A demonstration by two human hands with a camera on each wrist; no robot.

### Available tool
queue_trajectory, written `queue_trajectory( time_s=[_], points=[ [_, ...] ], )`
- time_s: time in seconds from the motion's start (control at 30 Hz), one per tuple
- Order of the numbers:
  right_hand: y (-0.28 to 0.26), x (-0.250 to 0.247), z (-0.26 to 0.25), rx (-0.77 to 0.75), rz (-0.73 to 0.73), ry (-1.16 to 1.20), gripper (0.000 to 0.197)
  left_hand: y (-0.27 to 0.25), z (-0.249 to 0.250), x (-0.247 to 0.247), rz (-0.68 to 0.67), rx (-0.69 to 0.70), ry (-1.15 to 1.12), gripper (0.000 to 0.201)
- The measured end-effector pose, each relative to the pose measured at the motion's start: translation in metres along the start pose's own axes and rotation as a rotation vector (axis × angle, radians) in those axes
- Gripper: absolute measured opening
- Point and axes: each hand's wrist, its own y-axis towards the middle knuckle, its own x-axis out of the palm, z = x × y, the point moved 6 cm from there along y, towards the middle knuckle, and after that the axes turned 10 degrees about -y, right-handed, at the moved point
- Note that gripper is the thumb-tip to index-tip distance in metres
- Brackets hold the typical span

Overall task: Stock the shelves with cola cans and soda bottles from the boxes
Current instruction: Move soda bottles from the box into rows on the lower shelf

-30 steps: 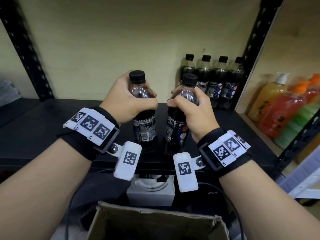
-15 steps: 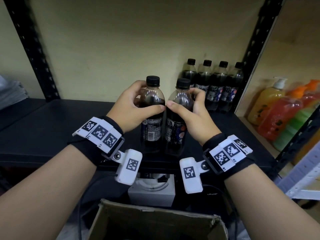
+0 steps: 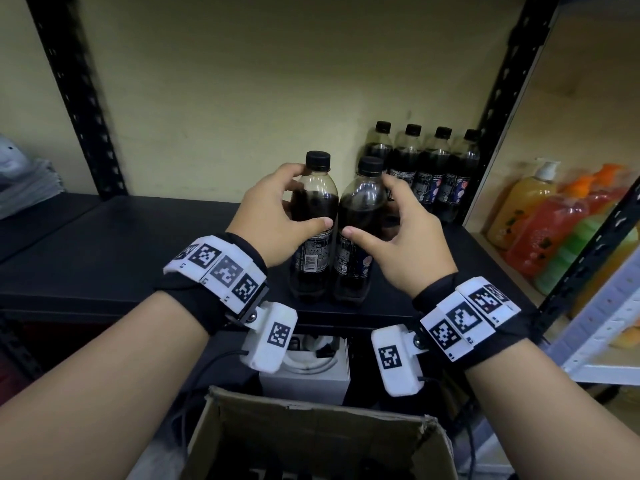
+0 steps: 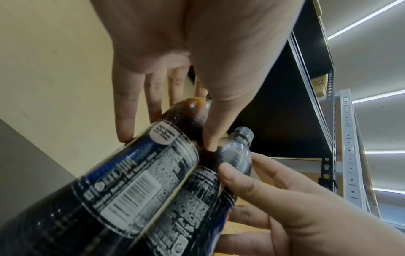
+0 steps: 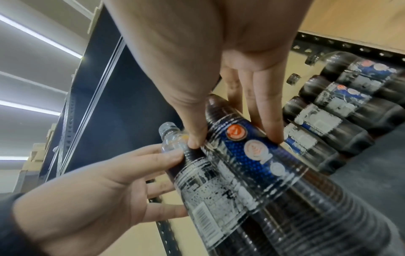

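Observation:
Two dark cola bottles with black caps stand side by side near the front of the black shelf (image 3: 138,244). My left hand (image 3: 310,197) holds the left bottle (image 3: 313,209) loosely, thumb on its front and fingers behind its shoulder. My right hand (image 3: 367,207) holds the right bottle (image 3: 362,209) the same way, palm drawn back from it. The left wrist view shows the left bottle (image 4: 140,173) between thumb tip and straightened fingers. In the right wrist view, thumb and fingertips touch opposite sides of the right bottle (image 5: 252,155).
A row of several cola bottles (image 3: 426,171) stands at the shelf's back right, against the black upright (image 3: 502,98). Coloured soap bottles (image 3: 554,220) fill the neighbouring shelf. An open cardboard box (image 3: 311,420) sits below my wrists, with a white box (image 3: 304,372) under the shelf.
Both bottles moved forward and together, then came down onto the shelf. My grips have loosened, with the fingers spreading and the palms drawing back from the bottles.

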Motion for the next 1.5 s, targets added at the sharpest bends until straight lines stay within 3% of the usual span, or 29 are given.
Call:
queue_trajectory(
  time_s=[0.33, 1.07, 1.5],
  points=[
    [0.017, 0.014, 0.010, 0.012, 0.015, -0.007, 0.079, 0.016, -0.014, 0.000, 0.039, -0.008, 0.027, 0.072],
    [0.123, 0.061, 0.052, 0.023, 0.032, 0.017, 0.070, 0.120, -0.077, 0.014, 0.094, -0.026, -0.082, 0.072],
    [0.171, 0.085, 0.066, 0.074, 0.089, 0.078, 0.065, 0.178, -0.113, 0.024, 0.218, -0.019, -0.178, 0.074]
  ],
)
